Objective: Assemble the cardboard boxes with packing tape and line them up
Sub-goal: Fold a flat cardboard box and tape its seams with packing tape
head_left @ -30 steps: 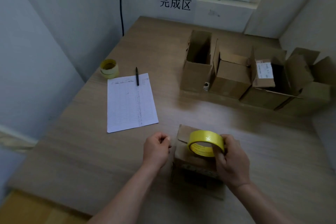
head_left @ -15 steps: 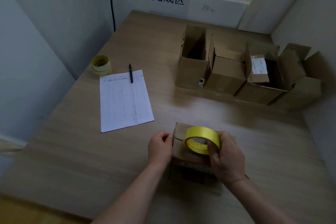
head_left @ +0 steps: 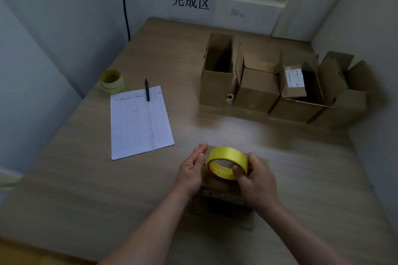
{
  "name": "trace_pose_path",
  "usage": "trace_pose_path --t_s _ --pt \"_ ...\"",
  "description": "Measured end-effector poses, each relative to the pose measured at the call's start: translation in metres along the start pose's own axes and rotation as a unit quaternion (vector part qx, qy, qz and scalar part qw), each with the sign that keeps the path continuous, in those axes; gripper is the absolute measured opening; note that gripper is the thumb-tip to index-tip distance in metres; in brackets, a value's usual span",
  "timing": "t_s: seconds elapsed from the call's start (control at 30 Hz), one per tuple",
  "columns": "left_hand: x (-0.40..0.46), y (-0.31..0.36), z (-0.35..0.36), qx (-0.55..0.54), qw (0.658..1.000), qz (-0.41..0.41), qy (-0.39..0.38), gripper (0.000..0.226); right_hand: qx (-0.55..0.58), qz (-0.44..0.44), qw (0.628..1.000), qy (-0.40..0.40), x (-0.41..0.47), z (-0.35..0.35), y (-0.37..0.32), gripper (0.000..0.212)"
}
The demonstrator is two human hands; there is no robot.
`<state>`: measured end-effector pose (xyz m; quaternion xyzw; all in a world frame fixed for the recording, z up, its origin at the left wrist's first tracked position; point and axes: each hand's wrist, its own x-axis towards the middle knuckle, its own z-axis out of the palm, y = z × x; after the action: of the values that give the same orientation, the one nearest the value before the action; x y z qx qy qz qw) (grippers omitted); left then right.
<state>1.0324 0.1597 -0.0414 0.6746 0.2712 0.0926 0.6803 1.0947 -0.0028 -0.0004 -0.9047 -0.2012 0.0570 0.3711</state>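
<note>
— Where's the box being taped?

— Nearest, on the tabletop [head_left: 71,189]: a small cardboard box [head_left: 217,196], long axis running away from the person. The right hand [head_left: 256,180] grips a yellow tape roll [head_left: 227,162] on it, opening facing the viewer; the left hand [head_left: 191,168] lies flat-fingered against its left side.

— Beyond?

— One lined sheet [head_left: 140,121], one pen [head_left: 147,89], a second tape roll [head_left: 112,81], then four open boxes [head_left: 256,88] in a row.
</note>
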Motion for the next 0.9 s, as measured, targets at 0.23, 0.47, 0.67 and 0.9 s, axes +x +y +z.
trace_pose_path --t_s 0.23,0.47,0.67,0.9 --pt "-0.003 0.001 -0.002 0.032 0.999 0.02 0.007 0.034 0.288 0.034 0.939 -0.188 0.022 -0.084 0.001 0.029" --pt "-0.004 0.005 0.001 0.036 0.999 0.007 0.007 0.036 -0.254 -0.12 0.953 -0.111 0.018 -0.118 0.018 0.031" --pt "-0.003 0.004 0.0 0.046 0.999 0.016 0.021 0.036 -0.323 -0.028 0.936 -0.137 0.01 -0.113 0.028 0.032" --pt "-0.002 0.0 0.0 0.054 0.998 0.017 0.026 0.035 -0.229 0.045 0.961 -0.148 0.004 -0.086 0.067 0.042"
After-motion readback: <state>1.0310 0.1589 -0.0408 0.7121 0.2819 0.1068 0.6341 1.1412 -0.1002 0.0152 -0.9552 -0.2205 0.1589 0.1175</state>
